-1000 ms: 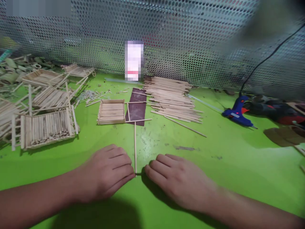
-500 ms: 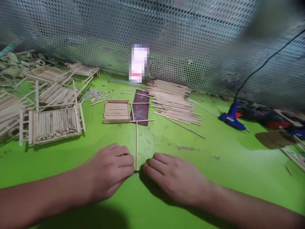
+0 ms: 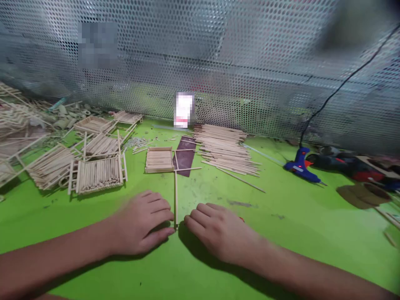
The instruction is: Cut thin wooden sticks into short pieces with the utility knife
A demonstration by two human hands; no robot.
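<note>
The worktop (image 3: 200,275) is green, with grey marks. A perforated metal sheet (image 3: 140,75) stands beyond both grips along its far side.

The left grip (image 3: 146,225) is spread: thumb and forefinger are parted, fingertips facing right. The right grip (image 3: 215,233) lies opposite with its fingers curled; what they pinch is hidden, so its state cannot be told. A red piece (image 3: 241,219) shows just behind its knuckles.

The single stick (image 3: 176,200) lies between the grips, near end just beside the left thumb. Contact cannot be told.

Green surface extends in front of both grips and from the right grip toward the blue glue gun (image 3: 301,166), far right. The stick bundle (image 3: 225,148) lies beyond the right grip; the dark sheet (image 3: 186,162) lies beyond the gap between the grips.

A small stick tray (image 3: 159,170) lies beyond the left grip, its floor lined with parallel sticks. A larger tray (image 3: 78,178) lies farther left; whether its inner sticks are floor or contents cannot be told.
</note>
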